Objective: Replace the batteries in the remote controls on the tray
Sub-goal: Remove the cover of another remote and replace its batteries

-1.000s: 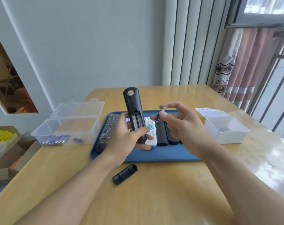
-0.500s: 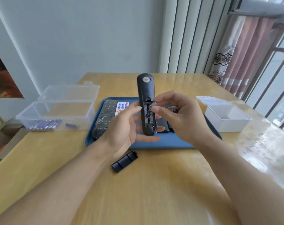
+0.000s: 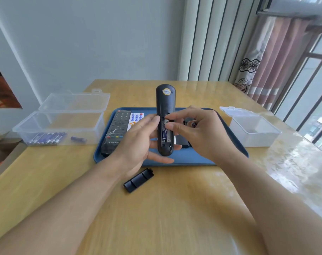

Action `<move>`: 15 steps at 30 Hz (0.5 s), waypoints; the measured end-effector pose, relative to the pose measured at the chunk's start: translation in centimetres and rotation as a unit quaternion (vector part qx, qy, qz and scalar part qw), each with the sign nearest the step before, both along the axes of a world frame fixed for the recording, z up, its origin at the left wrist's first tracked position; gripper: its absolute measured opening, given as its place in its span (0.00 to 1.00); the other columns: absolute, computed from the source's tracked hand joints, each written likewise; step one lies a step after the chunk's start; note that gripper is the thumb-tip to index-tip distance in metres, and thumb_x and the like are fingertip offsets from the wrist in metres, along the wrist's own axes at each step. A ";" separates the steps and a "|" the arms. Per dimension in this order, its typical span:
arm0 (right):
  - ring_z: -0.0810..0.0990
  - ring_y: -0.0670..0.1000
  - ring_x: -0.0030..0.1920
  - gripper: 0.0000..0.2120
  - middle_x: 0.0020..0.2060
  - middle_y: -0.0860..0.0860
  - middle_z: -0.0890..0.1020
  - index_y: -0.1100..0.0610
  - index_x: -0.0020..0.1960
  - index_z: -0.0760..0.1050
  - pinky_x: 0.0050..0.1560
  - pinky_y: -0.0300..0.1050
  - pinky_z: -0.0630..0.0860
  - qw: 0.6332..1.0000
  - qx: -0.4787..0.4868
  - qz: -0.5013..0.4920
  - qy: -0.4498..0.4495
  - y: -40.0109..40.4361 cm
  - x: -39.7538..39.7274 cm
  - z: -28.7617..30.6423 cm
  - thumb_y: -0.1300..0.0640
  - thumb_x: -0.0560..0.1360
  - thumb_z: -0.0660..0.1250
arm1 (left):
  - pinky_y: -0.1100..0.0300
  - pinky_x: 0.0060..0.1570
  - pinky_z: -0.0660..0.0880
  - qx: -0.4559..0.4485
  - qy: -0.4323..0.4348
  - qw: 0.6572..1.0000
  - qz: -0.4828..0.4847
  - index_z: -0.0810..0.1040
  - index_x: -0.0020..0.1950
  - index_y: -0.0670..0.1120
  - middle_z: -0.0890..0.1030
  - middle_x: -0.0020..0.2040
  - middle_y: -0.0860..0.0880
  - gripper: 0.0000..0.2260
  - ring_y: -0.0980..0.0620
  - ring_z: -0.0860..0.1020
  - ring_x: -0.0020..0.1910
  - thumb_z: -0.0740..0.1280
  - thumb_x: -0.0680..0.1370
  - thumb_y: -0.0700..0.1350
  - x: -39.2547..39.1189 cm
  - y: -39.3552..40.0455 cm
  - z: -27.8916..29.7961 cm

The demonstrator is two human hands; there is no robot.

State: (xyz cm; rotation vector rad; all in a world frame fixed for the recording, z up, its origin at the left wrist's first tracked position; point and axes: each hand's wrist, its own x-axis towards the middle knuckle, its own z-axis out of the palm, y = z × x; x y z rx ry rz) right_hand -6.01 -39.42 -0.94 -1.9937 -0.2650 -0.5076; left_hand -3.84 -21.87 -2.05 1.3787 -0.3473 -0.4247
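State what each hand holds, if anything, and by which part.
Left hand grips the black remote by its lower body. Right hand pinches a battery in the open compartment.

Both forearms are bare to the frame's lower edge, with no sleeves showing. The left hand (image 3: 138, 142) and right hand (image 3: 202, 133) wear no gloves, rings or watch.

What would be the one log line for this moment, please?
left hand: holds remote upright | right hand: presses battery into bay | cover: off, on table
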 end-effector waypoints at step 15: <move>0.65 0.43 0.27 0.21 0.25 0.43 0.68 0.50 0.40 0.72 0.29 0.35 0.64 0.996 -0.043 -0.084 -0.001 0.1 -0.2 0.1 0.46 0.62 0.83 | 0.29 0.47 0.80 0.004 -0.015 1.000 0.013 0.75 0.63 0.49 0.80 0.52 0.40 0.08 0.35 0.85 0.51 0.64 0.84 0.47 0.0 0.0 0.0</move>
